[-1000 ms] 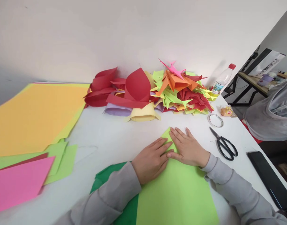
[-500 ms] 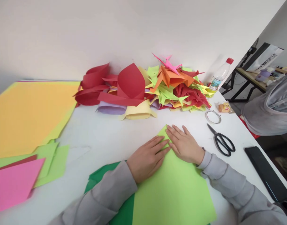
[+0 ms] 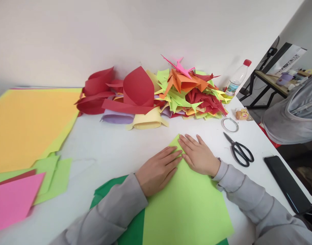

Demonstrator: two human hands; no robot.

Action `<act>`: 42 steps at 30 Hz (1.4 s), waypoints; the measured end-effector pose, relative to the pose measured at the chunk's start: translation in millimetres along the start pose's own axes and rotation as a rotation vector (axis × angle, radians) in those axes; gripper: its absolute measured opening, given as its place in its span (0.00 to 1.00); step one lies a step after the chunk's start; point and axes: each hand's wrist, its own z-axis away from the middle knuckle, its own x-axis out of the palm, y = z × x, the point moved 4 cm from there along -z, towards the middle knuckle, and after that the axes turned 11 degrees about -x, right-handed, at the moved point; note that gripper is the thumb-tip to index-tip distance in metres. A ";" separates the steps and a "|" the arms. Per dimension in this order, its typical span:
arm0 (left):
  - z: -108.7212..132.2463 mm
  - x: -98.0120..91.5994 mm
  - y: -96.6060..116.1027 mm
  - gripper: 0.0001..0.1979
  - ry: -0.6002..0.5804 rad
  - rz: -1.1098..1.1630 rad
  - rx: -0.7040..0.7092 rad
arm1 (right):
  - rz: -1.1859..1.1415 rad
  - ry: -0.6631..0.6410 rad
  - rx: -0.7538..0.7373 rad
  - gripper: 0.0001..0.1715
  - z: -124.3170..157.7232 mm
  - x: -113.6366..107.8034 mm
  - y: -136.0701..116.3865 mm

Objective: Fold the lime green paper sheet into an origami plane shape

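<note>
A large light green sheet of paper (image 3: 186, 207) lies in front of me, its far end narrowing to a point. My left hand (image 3: 158, 170) rests flat on its left edge near that point, fingers stretched out. My right hand (image 3: 198, 153) lies flat on the right edge, its fingertips close to the tip and almost meeting the left fingertips. Beneath the light green paper is a dark green sheet (image 3: 132, 226), partly hidden by my left forearm.
Folded paper shapes (image 3: 139, 88) and a pile of paper cranes (image 3: 184, 92) stand along the wall. To the right are a bottle (image 3: 236, 80), a tape roll (image 3: 229, 125), scissors (image 3: 239, 149) and a black phone-like slab (image 3: 287, 183). Orange sheets (image 3: 33, 126) and pink paper (image 3: 15, 200) lie left.
The camera view has shifted slightly, so everything sits a little further left and up. Both hands stay pressed on the paper near its tip, with hardly any movement.
</note>
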 end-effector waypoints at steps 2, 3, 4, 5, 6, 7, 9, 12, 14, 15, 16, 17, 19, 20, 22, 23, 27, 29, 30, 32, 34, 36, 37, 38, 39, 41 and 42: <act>0.4 0.6 -0.2 0.18 -0.004 0.003 -0.002 | -0.001 0.001 0.000 0.30 0.1 -0.3 -0.1; 0.5 0.8 -0.3 0.18 -0.004 0.005 -0.002 | -0.002 0.002 0.000 0.30 0.1 -0.4 -0.2; 0.7 1.0 -0.4 0.18 -0.005 0.009 -0.004 | -0.002 0.004 0.000 0.30 0.1 -0.6 -0.3; 0.7 1.1 -0.4 0.18 -0.005 0.013 -0.005 | -0.002 0.004 0.000 0.30 0.1 -0.8 -0.3; 0.8 1.2 -0.4 0.18 -0.005 0.017 -0.007 | -0.003 0.005 -0.001 0.30 0.1 -0.9 -0.3; 0.7 1.1 -0.3 0.18 -0.005 0.020 -0.008 | -0.003 0.005 -0.002 0.30 0.2 -1.0 -0.3; 0.5 0.7 0.1 0.18 -0.005 0.019 -0.005 | -0.002 0.006 -0.002 0.30 0.2 -0.9 -0.2; -0.2 -0.2 0.9 0.17 -0.003 0.011 0.004 | 0.001 0.008 -0.003 0.31 0.1 -0.6 0.0; -0.5 -0.7 1.1 0.17 -0.002 0.011 0.006 | 0.003 0.009 -0.003 0.31 0.1 -0.4 0.0; -0.5 -0.7 1.0 0.17 -0.001 0.012 0.005 | 0.004 0.011 -0.003 0.31 0.1 -0.3 0.0; -0.4 -0.7 0.8 0.17 0.000 0.014 0.003 | 0.004 0.011 -0.003 0.31 0.1 -0.1 0.0; -0.2 -0.5 0.6 0.17 0.001 0.018 0.000 | 0.004 0.012 -0.003 0.31 0.1 0.0 -0.1; 0.3 0.1 0.1 0.17 0.000 0.027 -0.005 | 0.004 0.013 -0.003 0.31 0.1 0.1 -0.1; 0.6 0.3 -0.1 0.18 0.000 0.032 -0.008 | 0.005 0.013 -0.002 0.31 0.1 0.1 -0.1; 0.9 0.8 -0.4 0.18 -0.004 0.039 -0.015 | 0.005 0.015 -0.004 0.31 0.1 0.2 -0.2; 0.9 0.9 -0.5 0.18 -0.007 0.039 -0.017 | 0.005 0.015 -0.006 0.31 0.1 0.3 -0.2; 0.5 0.4 0.0 0.17 -0.009 0.027 -0.014 | 0.001 0.018 -0.007 0.31 0.4 0.6 -0.2; 0.3 0.0 0.3 0.17 -0.004 0.021 -0.010 | 0.000 0.022 -0.006 0.30 0.6 0.6 -0.3; 0.2 0.0 0.5 0.17 -0.002 0.018 -0.008 | 0.000 0.025 -0.005 0.30 0.7 0.4 -0.3; 0.0 -0.1 0.8 0.17 0.001 0.014 -0.004 | 0.000 0.030 -0.004 0.30 0.8 -0.1 -0.4; -0.3 -0.3 1.1 0.17 0.002 0.016 -0.003 | 0.000 0.031 -0.002 0.30 0.7 -0.7 -0.5; -0.8 -0.9 1.6 0.17 0.003 0.009 0.001 | -0.003 0.029 -0.002 0.30 0.6 -1.1 -0.6; -1.0 -1.2 1.9 0.17 0.003 0.003 0.003 | -0.004 0.028 -0.001 0.30 0.5 -1.1 -0.5; -1.3 -1.5 2.2 0.18 0.001 -0.005 0.007 | -0.006 0.027 -0.001 0.30 0.5 -1.0 -0.5; -1.6 -1.6 2.5 0.17 -0.002 -0.013 0.010 | -0.008 0.027 -0.002 0.30 0.5 -0.9 -0.5; -1.9 -1.8 2.9 0.17 -0.007 -0.020 0.012 | -0.011 0.025 -0.001 0.30 0.6 -0.6 -0.4; -2.0 -1.7 2.9 0.17 -0.010 -0.018 0.012 | -0.012 0.023 -0.001 0.30 0.7 -0.4 -0.3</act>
